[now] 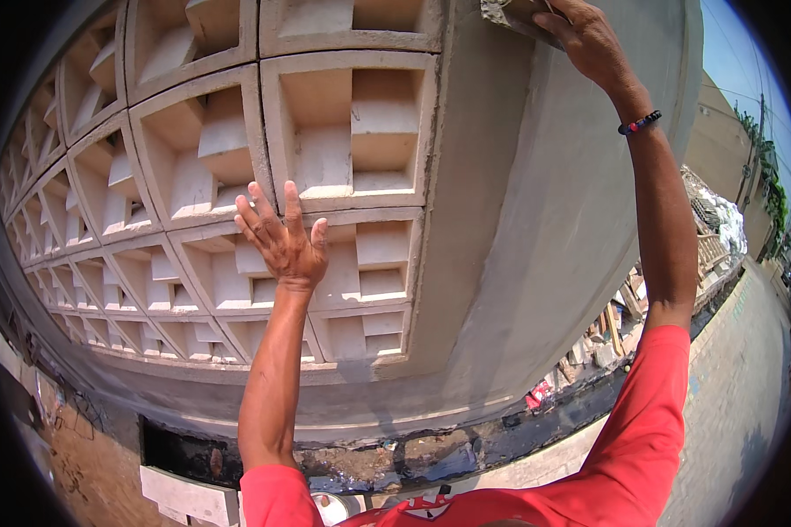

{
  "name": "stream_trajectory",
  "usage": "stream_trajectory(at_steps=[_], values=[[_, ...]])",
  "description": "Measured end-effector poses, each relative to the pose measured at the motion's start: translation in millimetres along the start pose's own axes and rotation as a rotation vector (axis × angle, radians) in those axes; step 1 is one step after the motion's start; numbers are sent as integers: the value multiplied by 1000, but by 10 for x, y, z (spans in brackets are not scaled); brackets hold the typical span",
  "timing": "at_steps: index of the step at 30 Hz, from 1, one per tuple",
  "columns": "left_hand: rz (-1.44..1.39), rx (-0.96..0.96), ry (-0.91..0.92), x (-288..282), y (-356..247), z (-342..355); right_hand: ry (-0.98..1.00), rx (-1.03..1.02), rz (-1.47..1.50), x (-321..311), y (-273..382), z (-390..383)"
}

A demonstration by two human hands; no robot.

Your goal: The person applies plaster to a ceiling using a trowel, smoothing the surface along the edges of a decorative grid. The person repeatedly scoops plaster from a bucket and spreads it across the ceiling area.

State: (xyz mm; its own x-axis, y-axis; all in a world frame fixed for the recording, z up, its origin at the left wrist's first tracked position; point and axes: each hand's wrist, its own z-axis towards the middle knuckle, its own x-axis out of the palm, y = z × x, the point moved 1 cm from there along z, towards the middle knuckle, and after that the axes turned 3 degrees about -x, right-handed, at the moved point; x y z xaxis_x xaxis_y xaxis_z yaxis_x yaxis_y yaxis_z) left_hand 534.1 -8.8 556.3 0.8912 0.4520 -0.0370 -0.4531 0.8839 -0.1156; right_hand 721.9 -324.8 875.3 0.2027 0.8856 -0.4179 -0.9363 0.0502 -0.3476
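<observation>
My left hand [283, 246] is raised with its fingers spread, against the pale concrete breeze blocks [347, 215] of the wall. It holds nothing, and its fingertips lie near the joint between several blocks. Up at the top edge, my right hand [589, 39] grips a grey trowel [536, 19] with rough mortar at its far end. The trowel is beside the smooth grey plastered wall strip [492, 114], to the right of the blocks. Part of the trowel is cut off by the top of the picture. A dark beaded bracelet [640, 122] circles my right wrist.
Below the wall runs an open drain [431, 452] with dark wet contents. A concrete slab [189, 496] and a white bucket [330, 508] stand at its near side. Rubble [606, 342] is heaped to the right, beside a paved lane [729, 386].
</observation>
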Motion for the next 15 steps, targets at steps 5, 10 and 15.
stream_trajectory(at_steps=[5,10,15], values=[[-1,5,5,4,-8,8,142,2,-36,473,682,-1046],[0,3,7,13,-17,7,475,48,174,856,1243,-2127],[-22,-8,5,32,-22,15,267,292,299,427,1074,-1403]])
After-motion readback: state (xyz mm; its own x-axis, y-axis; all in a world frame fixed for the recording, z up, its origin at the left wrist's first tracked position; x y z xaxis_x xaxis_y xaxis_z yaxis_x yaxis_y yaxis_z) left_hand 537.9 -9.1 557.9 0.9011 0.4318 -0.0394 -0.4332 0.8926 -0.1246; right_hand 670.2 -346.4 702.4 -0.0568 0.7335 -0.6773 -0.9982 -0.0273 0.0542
